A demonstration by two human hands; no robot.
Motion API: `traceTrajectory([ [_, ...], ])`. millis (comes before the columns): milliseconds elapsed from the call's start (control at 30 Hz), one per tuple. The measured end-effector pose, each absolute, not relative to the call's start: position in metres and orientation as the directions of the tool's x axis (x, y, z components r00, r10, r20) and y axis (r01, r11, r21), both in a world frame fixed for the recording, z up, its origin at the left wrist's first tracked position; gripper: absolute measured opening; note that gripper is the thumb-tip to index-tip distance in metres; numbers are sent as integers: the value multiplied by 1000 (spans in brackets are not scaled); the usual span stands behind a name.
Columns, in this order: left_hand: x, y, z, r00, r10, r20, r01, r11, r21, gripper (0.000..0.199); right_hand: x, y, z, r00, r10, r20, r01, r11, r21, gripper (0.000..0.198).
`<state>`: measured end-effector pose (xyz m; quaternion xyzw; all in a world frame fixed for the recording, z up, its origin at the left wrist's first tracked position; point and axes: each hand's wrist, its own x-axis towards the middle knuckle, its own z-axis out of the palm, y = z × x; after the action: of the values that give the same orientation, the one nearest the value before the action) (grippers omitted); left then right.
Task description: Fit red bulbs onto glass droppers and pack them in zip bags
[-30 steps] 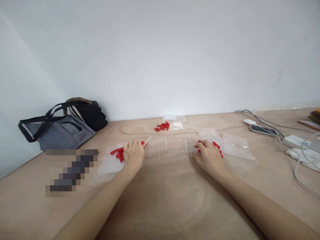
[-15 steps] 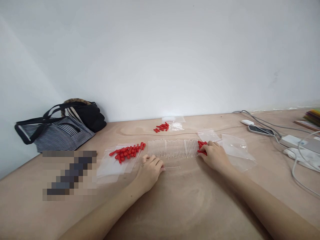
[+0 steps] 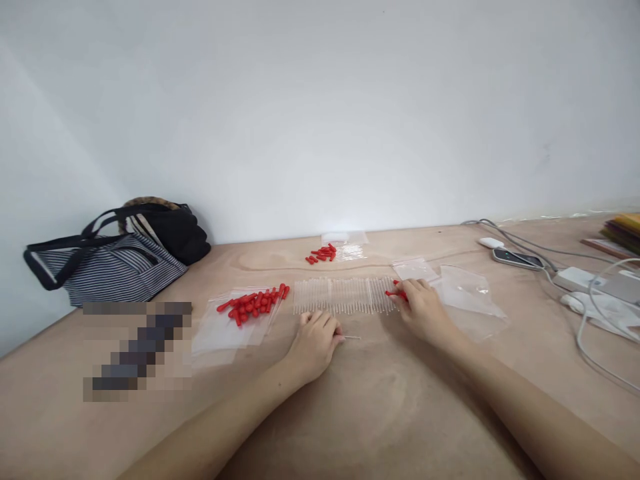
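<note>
My left hand is closed, its fingertips pinching a thin clear dropper tube that points right, just above or on the table. My right hand is closed at the right end of the tube row, with a red rubber bulb sticking out leftward from its fingertips. More red shows behind those fingers, partly hidden. Between and beyond the hands, a row of clear dropper tubes lies side by side. To the left, a heap of red rubber bulbs rests on clear plastic bags.
At the back lie a smaller group of red bulbs and a bag of tubes. Flat plastic bags lie right of my right hand. Cables and a dark device are at far right; a striped bag stands at left.
My left hand has moved right along the tube, so less of it sticks out. The right hand has shifted slightly left, with a red bulb now jutting over the end of the row.
</note>
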<state>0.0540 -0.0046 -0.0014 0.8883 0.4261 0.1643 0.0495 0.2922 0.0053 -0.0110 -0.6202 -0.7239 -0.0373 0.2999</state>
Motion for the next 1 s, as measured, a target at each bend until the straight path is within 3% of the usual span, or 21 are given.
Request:
traceTrajectory([
  [133,49,-7,-9,525,762,379,730,-633,260,9,272,-16,-13,-196,852,485,722,461,-516,13],
  [267,45,-8,-12,533,690,491,664,-700,263,14,259,-27,-14,-319,829,458,594,552,-585,16],
  [600,46,-9,-8,570,648,505,658,-728,192,21,252,-22,-13,-386,828,406,512,558,-653,19],
  [1000,45,-8,-8,598,631,495,634,-750,190,23,249,-23,-18,-404,811,424,464,581,-669,16],
])
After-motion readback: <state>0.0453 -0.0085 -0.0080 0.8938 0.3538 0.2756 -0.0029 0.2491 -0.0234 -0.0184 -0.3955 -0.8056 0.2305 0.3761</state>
